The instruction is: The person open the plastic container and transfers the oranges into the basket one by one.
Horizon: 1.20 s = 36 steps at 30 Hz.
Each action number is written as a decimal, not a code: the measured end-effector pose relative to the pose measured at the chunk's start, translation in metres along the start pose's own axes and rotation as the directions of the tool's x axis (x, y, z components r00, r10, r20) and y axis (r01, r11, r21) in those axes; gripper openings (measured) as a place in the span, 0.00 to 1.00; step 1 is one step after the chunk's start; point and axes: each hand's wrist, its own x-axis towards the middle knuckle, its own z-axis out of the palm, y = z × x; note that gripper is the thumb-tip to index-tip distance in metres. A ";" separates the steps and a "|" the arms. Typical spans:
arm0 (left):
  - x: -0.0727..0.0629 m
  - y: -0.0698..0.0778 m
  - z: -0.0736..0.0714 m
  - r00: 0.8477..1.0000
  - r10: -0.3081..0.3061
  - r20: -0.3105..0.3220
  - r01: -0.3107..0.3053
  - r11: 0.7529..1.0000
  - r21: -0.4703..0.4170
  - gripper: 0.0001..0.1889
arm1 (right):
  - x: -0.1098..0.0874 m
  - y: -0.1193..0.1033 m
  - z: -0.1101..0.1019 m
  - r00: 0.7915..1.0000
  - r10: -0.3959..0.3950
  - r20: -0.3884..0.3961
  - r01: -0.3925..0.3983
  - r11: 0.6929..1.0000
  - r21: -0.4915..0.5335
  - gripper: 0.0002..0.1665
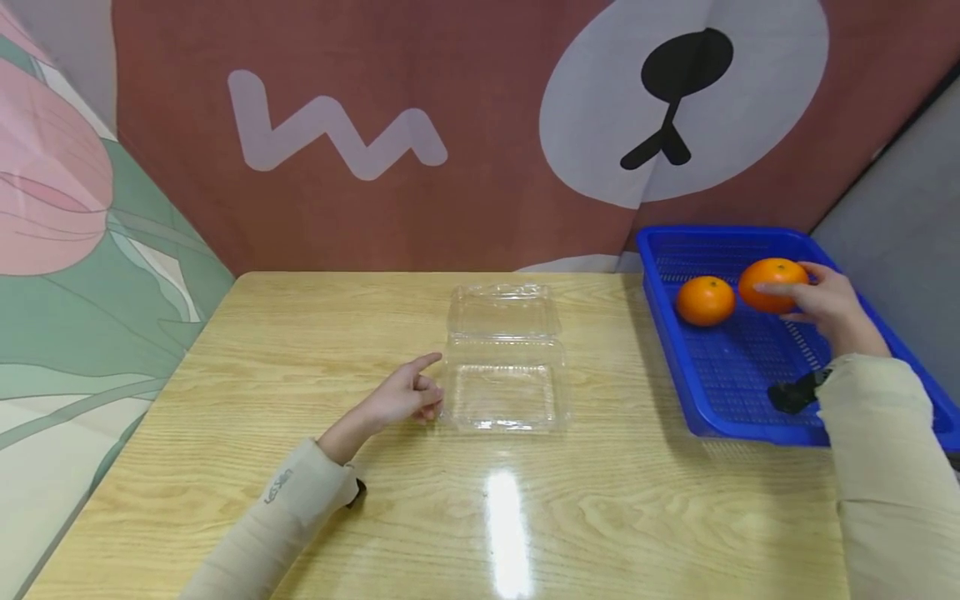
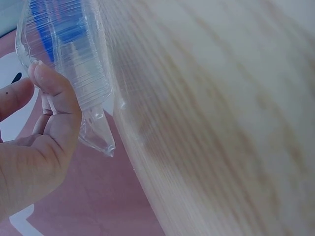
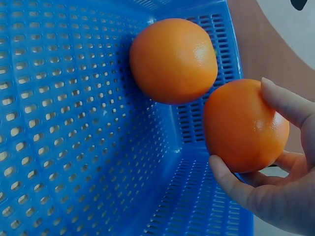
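Observation:
In the head view, my right hand (image 1: 828, 304) grips an orange (image 1: 774, 285) over the far part of a blue plastic basket (image 1: 693, 408). The right wrist view shows its thumb and fingers (image 3: 231, 182) spread around the fruit's sides. A second orange (image 1: 705, 301) sits in the basket, just left of the held one. My left hand (image 1: 401, 396) is beside the left edge of a clear plastic clamshell container (image 1: 504, 396), which lies with its lid folded back. In the left wrist view, its loosely bent fingers (image 2: 61, 96) overlap the container's rim (image 2: 101, 64).
The wooden table (image 1: 247, 367) extends around the container, its back edge against a brown cartoon-print backdrop (image 1: 375, 217). On the left hangs a floral-print panel (image 1: 75, 325). A grey panel (image 1: 900, 192) rises behind the basket's right side, whose raised walls surround the oranges.

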 end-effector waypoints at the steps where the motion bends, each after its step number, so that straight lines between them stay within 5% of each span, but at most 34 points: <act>1: 0.000 0.000 0.000 1.000 -0.001 0.001 0.001 1.000 0.001 0.34 | 0.004 0.005 0.000 1.000 0.001 -0.005 -0.001 1.000 0.005 0.60; 6: 0.001 -0.001 0.000 1.000 0.001 0.001 -0.001 1.000 0.004 0.34 | 0.018 0.021 0.000 0.999 0.025 -0.028 -0.024 0.999 0.035 0.61; 20: 0.002 0.000 0.000 1.000 0.006 0.006 -0.006 1.000 0.007 0.34 | 0.003 0.012 0.000 0.998 0.066 -0.003 -0.066 0.998 -0.004 0.58; 27: 0.001 -0.002 0.000 1.000 0.008 0.001 -0.008 1.000 0.017 0.33 | 0.020 0.029 0.001 0.995 0.099 -0.012 -0.098 0.995 0.029 0.64; 36: 0.002 -0.002 0.000 1.000 0.015 0.008 -0.015 1.000 0.019 0.33 | 0.005 0.022 -0.001 0.995 0.052 0.086 -0.050 0.999 -0.018 0.55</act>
